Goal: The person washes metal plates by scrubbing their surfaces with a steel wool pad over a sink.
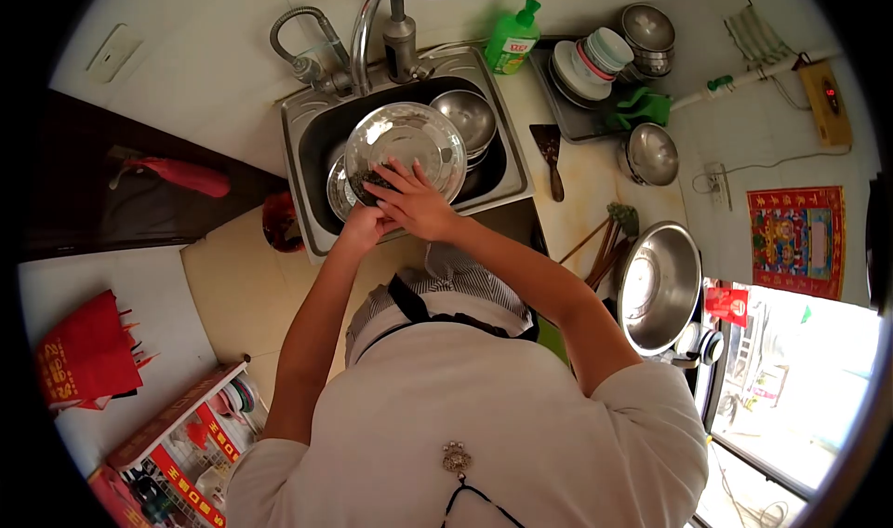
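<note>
A shiny round metal basin (400,133) is tilted over the sink (507,179). My left hand (366,227) is closed on its near rim. Inside the basin, my right hand (417,204) presses a dark, rough scrubber (376,180) against the lower left of the surface, fingers partly spread. The fingers hide part of the scrubber. Stacked metal bowls (463,119) sit in the sink to the right of the basin, and another metal dish (339,188) shows beneath it at the left.
Behind the sink stand a faucet (361,40) and a green soap bottle (513,40). The counter at right holds a tray (569,119) with stacked bowls (603,55), a dark spatula (551,160), a metal bowl (653,154) and a large upright basin (660,286).
</note>
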`<state>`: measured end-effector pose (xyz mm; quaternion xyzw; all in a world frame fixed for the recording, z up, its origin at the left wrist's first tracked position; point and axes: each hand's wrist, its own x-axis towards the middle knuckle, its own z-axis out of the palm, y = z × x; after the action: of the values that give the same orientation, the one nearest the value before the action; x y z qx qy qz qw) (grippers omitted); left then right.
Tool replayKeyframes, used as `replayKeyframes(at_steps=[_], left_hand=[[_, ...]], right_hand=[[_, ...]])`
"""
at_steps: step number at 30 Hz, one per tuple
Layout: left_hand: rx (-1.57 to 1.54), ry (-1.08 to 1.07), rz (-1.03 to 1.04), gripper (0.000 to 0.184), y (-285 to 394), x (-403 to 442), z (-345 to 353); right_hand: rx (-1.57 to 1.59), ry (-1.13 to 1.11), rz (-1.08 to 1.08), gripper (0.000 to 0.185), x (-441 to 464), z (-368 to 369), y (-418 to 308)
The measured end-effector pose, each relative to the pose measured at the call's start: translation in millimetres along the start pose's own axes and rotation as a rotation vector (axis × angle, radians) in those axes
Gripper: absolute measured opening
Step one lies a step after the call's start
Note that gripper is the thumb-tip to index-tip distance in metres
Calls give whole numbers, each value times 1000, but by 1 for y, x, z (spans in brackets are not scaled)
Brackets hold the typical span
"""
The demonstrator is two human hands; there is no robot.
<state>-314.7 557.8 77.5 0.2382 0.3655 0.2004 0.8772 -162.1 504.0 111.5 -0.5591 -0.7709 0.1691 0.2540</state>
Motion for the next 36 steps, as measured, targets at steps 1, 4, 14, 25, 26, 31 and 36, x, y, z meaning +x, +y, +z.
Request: replayKeyframes(at_steps=[1,4,14,25,26,31,36], left_hand=[[45,-25,-15,51,3,1,2],[83,52,-42,43,3,9,18],[74,319,170,40,10,26,16],[104,290,122,62,-3,34,35],[111,302,154,63,-2,32,32],[124,315,102,71,-5,23,35],[64,346,242,57,-9,23,48]], right_hand=[[-46,-27,-36,44,2,-4,4],[-176,127,-5,45,36,-2,42],[-300,-55,155,51,16,-8,103],[170,-127,-117,52,51,9,63],[147,-169,-151,51,45,3,65],[-99,24,-162,48,62,10,122],[509,158,276,38,81,1,109]])
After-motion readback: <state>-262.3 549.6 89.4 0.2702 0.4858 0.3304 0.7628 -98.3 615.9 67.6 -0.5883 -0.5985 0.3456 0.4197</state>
